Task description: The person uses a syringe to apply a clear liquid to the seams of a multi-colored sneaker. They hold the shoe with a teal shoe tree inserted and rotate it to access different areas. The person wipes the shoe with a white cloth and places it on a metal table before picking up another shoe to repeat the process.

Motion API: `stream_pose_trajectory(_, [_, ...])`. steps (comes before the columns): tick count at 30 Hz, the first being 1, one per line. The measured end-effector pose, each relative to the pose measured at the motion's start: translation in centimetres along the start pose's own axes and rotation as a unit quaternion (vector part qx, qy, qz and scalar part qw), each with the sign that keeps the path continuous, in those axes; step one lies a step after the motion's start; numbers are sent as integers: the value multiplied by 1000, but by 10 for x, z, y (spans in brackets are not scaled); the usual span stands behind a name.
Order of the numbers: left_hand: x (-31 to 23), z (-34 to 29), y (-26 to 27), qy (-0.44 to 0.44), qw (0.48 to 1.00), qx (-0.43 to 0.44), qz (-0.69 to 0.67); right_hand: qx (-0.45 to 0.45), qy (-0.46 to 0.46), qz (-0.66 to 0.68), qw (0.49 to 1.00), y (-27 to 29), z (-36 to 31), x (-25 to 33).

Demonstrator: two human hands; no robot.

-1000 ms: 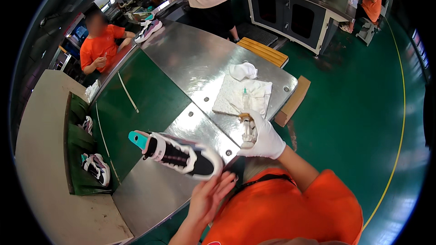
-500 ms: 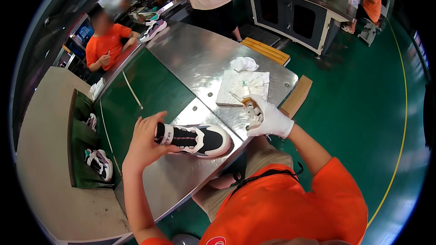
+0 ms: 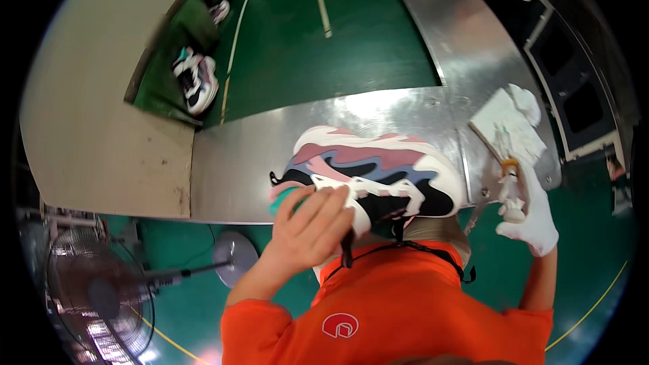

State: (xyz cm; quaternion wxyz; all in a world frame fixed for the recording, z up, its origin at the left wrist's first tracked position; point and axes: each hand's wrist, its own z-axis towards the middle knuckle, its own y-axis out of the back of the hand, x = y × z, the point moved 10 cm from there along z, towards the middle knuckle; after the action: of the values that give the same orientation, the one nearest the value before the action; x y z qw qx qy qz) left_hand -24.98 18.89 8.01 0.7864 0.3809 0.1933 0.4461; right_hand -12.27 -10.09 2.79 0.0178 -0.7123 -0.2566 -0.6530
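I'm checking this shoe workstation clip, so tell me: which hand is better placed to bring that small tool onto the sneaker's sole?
Right, probably. The gloved right hand already grips the small tool beside the sneaker, sole turned up. The bare left hand is busy holding the sneaker at its heel.

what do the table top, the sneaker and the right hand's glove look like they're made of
Table top: bare sheet metal, likely steel; grey, brushed, with a bright glare patch.
Sneaker, held in the left hand: layered panels in white, pink, blue and black, probably synthetic leather or plastic; smooth, wavy edges.
Glove on the right hand: white, matte and soft-looking, likely cotton or knit; weave too small to tell.
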Motion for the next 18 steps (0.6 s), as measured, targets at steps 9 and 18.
stream_pose_trajectory(9, [14, 0, -5, 96, 995, 12, 9, 33, -143, 20, 989, -20, 23, 25])
stream_pose_trajectory(18, [22, 8, -8, 80, 996, 37, 3, 296, -41, 297, 907, -121, 81, 55])
